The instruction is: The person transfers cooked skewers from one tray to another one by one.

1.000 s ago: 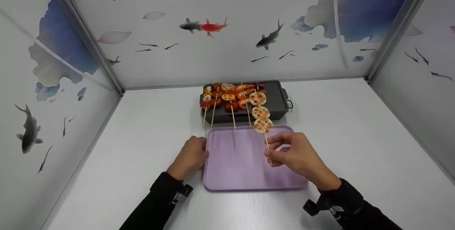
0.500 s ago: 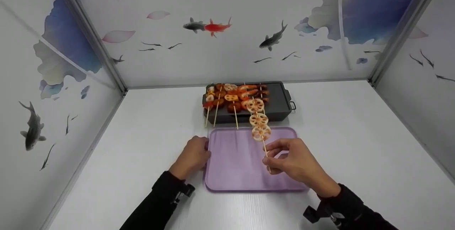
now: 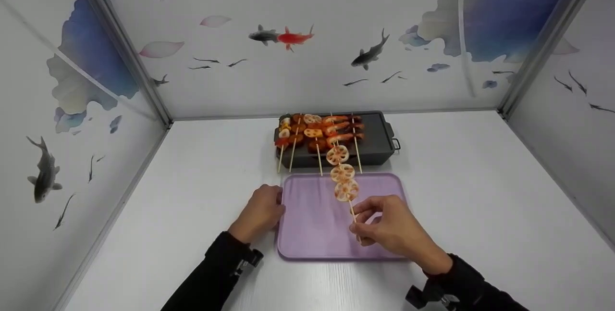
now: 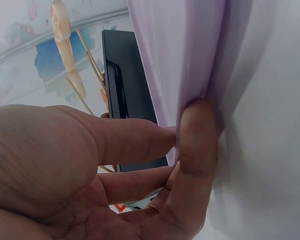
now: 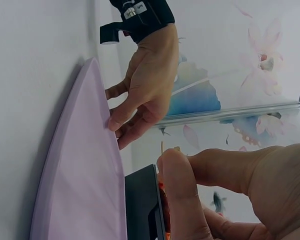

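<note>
A skewer of lotus root slices (image 3: 342,173) hangs tilted over the lilac tray (image 3: 307,224), its slices toward the grill. My right hand (image 3: 391,224) pinches the lower end of its stick between thumb and fingers. In the right wrist view only the stick's tip shows by my fingertips. At the tray's left edge, my left hand (image 3: 258,211) grips the rim; the left wrist view shows thumb and fingers on the tray wall (image 4: 190,50). The tray's visible surface is bare.
Behind the tray stands a dark grey grill (image 3: 377,138) with a wire handle on its right. Several skewers of shrimp (image 3: 338,128), meat and vegetables lie on it, sticks jutting forward. Printed panels (image 3: 307,85) wall in the white table (image 3: 216,157) at the back and sides.
My right hand has drawn the lotus root skewer toward me and slightly left, away from the grill and farther over the tray. My left hand has stayed at the tray's edge.
</note>
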Demonstrator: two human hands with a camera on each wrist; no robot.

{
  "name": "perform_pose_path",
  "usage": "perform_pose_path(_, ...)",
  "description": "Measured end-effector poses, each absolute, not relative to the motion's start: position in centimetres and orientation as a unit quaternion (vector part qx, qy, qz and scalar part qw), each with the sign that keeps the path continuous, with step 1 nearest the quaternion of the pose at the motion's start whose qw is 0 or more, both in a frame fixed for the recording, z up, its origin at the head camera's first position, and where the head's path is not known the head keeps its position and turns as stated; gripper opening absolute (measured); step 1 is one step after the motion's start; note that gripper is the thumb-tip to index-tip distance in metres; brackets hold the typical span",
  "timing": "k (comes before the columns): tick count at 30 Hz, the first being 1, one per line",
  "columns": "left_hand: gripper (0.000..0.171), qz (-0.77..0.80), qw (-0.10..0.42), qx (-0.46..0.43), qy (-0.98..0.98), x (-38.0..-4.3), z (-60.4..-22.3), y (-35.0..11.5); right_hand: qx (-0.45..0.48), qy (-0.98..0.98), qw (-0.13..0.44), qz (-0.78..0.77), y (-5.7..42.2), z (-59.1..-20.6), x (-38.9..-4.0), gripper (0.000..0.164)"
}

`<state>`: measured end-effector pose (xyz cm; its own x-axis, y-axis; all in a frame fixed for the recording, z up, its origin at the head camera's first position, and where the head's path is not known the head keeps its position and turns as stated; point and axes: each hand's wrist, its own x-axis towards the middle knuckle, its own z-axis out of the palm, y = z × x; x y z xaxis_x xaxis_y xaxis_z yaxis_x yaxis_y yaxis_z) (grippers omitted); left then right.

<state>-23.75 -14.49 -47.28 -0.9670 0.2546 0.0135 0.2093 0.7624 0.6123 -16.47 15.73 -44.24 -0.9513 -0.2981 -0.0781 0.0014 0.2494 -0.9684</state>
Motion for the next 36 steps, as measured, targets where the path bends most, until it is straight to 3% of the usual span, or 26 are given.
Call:
perform_pose_path(20, 0.016, 0.324, 0.04, 0.123, 0.937, -23.8, -47.1, -14.0, -0.115, 0.783, 0.13, -0.598, 14.3, -45.4, -16.2, 0.034)
perform_pose_path(36, 0.012, 0.33, 0.055, 0.093, 0.938, -23.8, -47.2, -14.4, -0.139, 0.807, 0.128, -0.56, 11.5, -46.5, -16.7, 0.027)
